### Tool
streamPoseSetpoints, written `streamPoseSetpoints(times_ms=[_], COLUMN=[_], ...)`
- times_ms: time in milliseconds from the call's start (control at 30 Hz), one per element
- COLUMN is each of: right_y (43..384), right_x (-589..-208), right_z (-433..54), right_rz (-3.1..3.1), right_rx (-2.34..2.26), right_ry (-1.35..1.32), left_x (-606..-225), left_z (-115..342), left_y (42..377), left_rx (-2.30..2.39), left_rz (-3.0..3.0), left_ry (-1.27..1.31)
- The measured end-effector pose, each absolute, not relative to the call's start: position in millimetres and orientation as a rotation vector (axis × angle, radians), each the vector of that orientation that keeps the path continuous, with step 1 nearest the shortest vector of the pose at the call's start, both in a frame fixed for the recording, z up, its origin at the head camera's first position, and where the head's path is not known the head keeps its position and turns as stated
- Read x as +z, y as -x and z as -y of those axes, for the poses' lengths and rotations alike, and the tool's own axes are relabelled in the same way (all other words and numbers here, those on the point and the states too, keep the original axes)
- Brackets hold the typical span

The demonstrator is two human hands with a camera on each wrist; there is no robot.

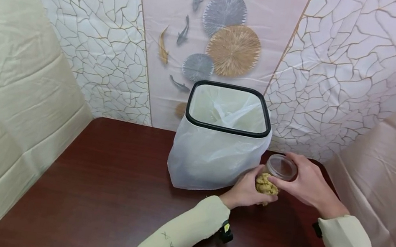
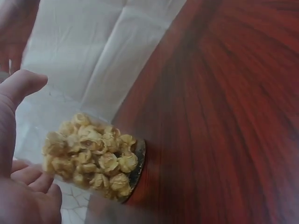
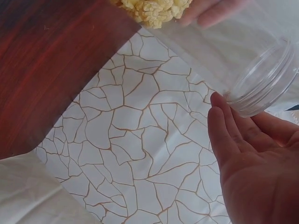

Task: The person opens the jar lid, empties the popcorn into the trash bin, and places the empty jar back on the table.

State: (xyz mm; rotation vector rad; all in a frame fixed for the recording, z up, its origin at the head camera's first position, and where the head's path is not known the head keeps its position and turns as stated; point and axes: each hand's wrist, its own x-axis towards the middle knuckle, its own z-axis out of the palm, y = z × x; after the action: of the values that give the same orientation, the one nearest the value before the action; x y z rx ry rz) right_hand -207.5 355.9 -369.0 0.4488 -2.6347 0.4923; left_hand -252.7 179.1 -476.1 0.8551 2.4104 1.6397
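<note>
A clear plastic jar (image 3: 264, 86) with popcorn in its lower part stands at the right of the table, its threaded round mouth facing up. The popcorn (image 1: 266, 184) is yellow and shows through the wall. My left hand (image 1: 246, 189) holds the jar's side, thumb and fingers spread around it. Up at the rim, my right hand (image 1: 307, 183) grips the neck between thumb and fingers. In the left wrist view the jar's dark base (image 2: 136, 172) meets the table, while the jar's upper part is faint.
A bin (image 1: 221, 156) with a black rim, lined with a white plastic bag, stands left of the jar at the table's back. The dark red wooden table (image 1: 104, 194) has patterned cloth (image 1: 312, 93) behind it and cream cloth (image 1: 395, 176) at its sides.
</note>
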Motion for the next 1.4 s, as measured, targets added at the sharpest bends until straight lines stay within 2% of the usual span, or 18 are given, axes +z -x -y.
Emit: streamPoseSetpoints(times_ms=[267,467,1067,1400], right_y=[209.6,206.6,170.5,163.9], right_x=[-366.9,-362.0,-339.1,-336.5], right_z=[-349.5,-342.8,-318.2,-297.2], right_rz=[2.609,2.590,2.539,2.561], right_rx=[0.500,0.458,0.530,0.670], right_ry=[-0.469,-0.534,-0.711,-0.863], left_x=[-475.0,-476.0,-467.2,-459.1], left_z=[-184.1,-175.4,-125.1,-80.8], left_y=[262.1,259.1,215.4,200.2], left_rx=[1.680,1.708,1.868,1.807], left_rz=[-2.424,-2.416,-2.417,-2.541], left_ry=[-0.779,-0.892,-1.187,-1.324])
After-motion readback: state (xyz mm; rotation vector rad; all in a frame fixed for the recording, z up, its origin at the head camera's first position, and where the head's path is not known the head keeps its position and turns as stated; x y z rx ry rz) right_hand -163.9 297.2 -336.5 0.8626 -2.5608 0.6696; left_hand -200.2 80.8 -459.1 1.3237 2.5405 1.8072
